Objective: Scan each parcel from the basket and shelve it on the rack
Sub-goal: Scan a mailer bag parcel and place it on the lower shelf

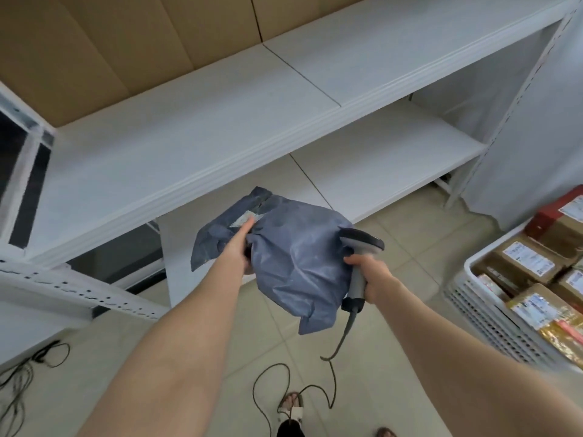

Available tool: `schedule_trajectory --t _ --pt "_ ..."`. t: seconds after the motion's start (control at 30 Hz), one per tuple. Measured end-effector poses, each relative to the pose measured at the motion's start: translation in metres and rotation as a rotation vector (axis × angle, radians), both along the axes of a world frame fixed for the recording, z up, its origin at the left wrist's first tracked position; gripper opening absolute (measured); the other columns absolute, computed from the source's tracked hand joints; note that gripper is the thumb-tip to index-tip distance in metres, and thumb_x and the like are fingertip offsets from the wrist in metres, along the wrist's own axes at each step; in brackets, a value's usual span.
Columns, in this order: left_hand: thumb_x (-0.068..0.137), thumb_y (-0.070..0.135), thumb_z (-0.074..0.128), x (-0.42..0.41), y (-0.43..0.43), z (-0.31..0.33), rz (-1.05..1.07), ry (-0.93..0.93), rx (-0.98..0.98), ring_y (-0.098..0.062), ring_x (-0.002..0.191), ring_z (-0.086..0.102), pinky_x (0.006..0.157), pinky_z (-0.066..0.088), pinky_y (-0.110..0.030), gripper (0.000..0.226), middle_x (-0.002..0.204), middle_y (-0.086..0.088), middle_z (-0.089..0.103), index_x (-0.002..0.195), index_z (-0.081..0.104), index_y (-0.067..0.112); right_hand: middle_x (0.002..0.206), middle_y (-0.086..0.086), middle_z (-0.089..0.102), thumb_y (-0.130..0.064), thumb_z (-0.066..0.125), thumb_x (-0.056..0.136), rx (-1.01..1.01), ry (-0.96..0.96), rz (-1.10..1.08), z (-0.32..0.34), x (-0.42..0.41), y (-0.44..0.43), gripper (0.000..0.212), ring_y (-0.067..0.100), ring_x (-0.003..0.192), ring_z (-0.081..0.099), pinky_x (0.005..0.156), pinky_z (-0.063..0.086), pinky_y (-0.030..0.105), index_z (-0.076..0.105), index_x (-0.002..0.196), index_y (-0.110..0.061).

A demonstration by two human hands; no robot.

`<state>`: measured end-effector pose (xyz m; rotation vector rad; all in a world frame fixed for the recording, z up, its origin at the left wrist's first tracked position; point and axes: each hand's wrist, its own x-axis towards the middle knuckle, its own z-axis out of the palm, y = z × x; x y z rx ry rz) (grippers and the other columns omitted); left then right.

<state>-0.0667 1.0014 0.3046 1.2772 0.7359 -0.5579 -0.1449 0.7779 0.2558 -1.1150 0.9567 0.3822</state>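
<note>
**Grey parcel being held in front of the rack, scanner being gripped beside it**

The grey plastic parcel (293,257) is being held in the air by the left hand (243,247). That grip is being closed on the bag's left side, with the thumb laid along the top toward a pale label (244,219) and the fingers tucked underneath, mostly hidden. The handle of a grey scanner (359,247) is being clasped by the right hand (370,274) in a full, tight grip. The scanner's dark head is being held at the parcel's right edge; whether it is touching the bag cannot be told. A cable (331,367) is being trailed from the handle down to the tiled floor (407,244), where it is lying in loops.

At the right, brown taped boxes (527,260) with white labels are being carried in a white slotted basket (492,313), and a red box (549,216) is lying at its far end.

Beyond the parcel, the white rack (220,146) is being backed by cardboard sheets (94,58), with a lower shelf (394,159) just behind the bag. Dark wires (31,367) are lying on the floor at the left, and a sandalled foot (291,405) is being shown below.
</note>
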Motion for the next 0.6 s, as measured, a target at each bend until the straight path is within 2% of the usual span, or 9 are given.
schedule_trajectory --t 0.03,0.1,0.13,0.2,0.3,0.37,0.43,0.5,0.6 --pt "0.094 0.041 0.054 0.009 0.015 -0.007 0.050 0.011 -0.022 -0.029 0.112 0.059 0.091 0.047 -0.042 0.032 0.108 -0.009 0.064 0.108 0.058 0.012 0.103 0.017 0.062 -0.007 0.073 0.076 -0.057 0.002 -0.023 -0.001 0.006 0.008 0.041 0.037 0.092 0.062 0.081 0.054 0.046 0.054 0.111 0.000" --pt "0.090 0.019 0.062 0.027 0.052 -0.023 0.171 0.051 0.080 -0.025 0.085 0.063 0.074 0.050 -0.038 0.030 0.092 -0.009 0.064 0.117 0.059 0.006 0.090 0.015 0.059 -0.007 0.072 0.078 -0.144 0.011 -0.053 -0.007 0.017 0.022 0.035 0.034 0.085 0.059 0.076 0.051 0.042 0.054 0.107 0.001" --pt "0.087 0.010 0.062 0.038 0.072 -0.035 0.202 0.043 0.127 -0.026 0.078 0.061 0.066 0.050 -0.036 0.036 0.092 -0.011 0.064 0.123 0.058 0.004 0.086 0.014 0.057 -0.006 0.072 0.079 -0.175 0.013 -0.058 -0.009 0.022 0.030 0.033 0.033 0.083 0.058 0.074 0.050 0.041 0.054 0.105 0.001" --pt "0.083 0.005 0.062 0.054 0.099 -0.049 0.196 0.039 0.163 -0.027 0.080 0.063 0.058 0.050 -0.033 0.044 0.103 -0.012 0.066 0.127 0.057 0.004 0.081 0.012 0.056 -0.004 0.072 0.079 -0.208 -0.011 -0.064 -0.009 0.034 0.048 0.023 0.030 0.076 0.057 0.073 0.048 0.038 0.056 0.095 0.001" --pt "0.082 0.021 0.073 0.066 0.119 -0.046 0.137 0.059 0.071 -0.028 0.088 0.065 0.064 0.053 -0.036 0.035 0.103 -0.011 0.069 0.112 0.062 0.008 0.079 0.011 0.055 -0.002 0.070 0.081 -0.221 -0.055 -0.090 -0.004 0.054 0.079 0.018 0.028 0.072 0.055 0.073 0.049 0.038 0.052 0.079 -0.005" --pt "0.074 0.029 0.081 0.072 0.128 -0.048 0.051 0.074 0.037 -0.029 0.095 0.067 0.072 0.057 -0.038 0.043 0.105 -0.011 0.071 0.111 0.064 0.013 0.078 0.010 0.054 -0.002 0.069 0.083 -0.225 -0.086 -0.103 0.001 0.068 0.097 0.022 0.025 0.069 0.054 0.070 0.048 0.038 0.050 0.075 -0.009" --pt "0.072 0.024 0.082 0.076 0.132 -0.050 -0.044 0.070 0.005 -0.030 0.096 0.068 0.072 0.058 -0.041 0.050 0.107 -0.011 0.072 0.117 0.062 0.017 0.076 0.009 0.054 -0.002 0.068 0.083 -0.235 -0.104 -0.094 0.002 0.079 0.116 0.022 0.023 0.066 0.053 0.068 0.048 0.036 0.050 0.073 -0.008" --pt "0.078 0.008 0.073 0.080 0.131 -0.058 -0.077 0.035 0.016 -0.029 0.090 0.067 0.068 0.057 -0.039 0.045 0.103 -0.012 0.070 0.121 0.059 0.015 0.073 0.009 0.054 0.001 0.067 0.083 -0.237 -0.121 -0.088 0.001 0.087 0.134 0.022 0.022 0.061 0.051 0.060 0.045 0.031 0.050 0.071 -0.007" --pt "0.084 -0.004 0.055 0.091 0.133 -0.075 -0.061 -0.103 0.178 -0.030 0.093 0.063 0.073 0.055 -0.039 0.046 0.108 -0.013 0.065 0.126 0.055 0.013 0.068 0.009 0.052 0.000 0.065 0.084 -0.264 -0.118 -0.056 -0.003 0.093 0.151 0.023 0.020 0.059 0.049 0.056 0.042 0.029 0.050 0.070 -0.008"
